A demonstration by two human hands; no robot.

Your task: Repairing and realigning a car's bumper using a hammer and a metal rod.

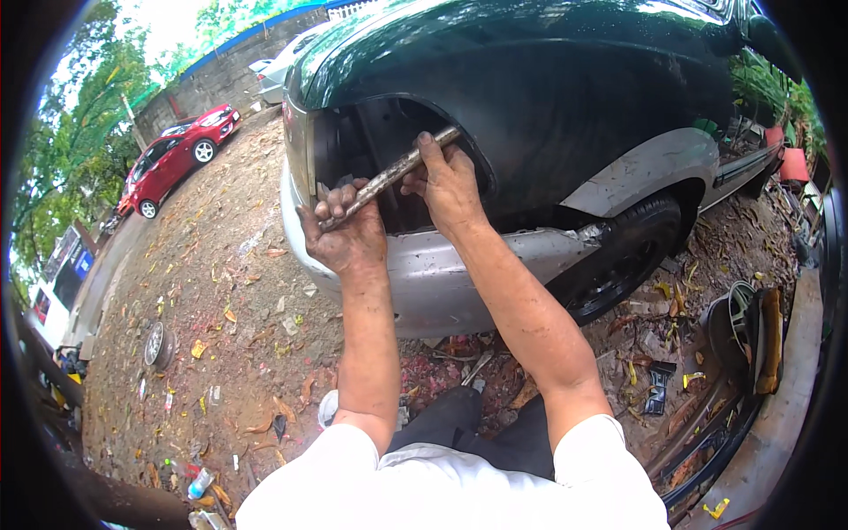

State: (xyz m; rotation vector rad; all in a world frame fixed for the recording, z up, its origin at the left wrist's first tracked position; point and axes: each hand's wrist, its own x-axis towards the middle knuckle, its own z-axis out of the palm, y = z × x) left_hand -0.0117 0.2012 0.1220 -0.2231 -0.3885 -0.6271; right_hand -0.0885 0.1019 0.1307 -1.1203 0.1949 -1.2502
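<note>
Outdoors, on bare brown dirt strewn with dry leaves (238,291), a dark green car with a silver-grey bumper (442,283) stood close in front of the person. Both hands were clenched around a long, rusty metal bar (389,177), held slantwise across the dark empty lamp opening (371,141) at the car's corner. The left hand (346,231) gripped the bar's lower end, fingers curled fully over it, just above the bumper. The right hand (446,181) grasped the upper part, thumb along the shaft, with the tip poking out beyond it against the car's body. Right of the car's black front tyre (627,256) lay scrap parts and a dark tray (746,327). Far left of the car, a red car (172,159) was parked by a grey wall (221,75).
</note>
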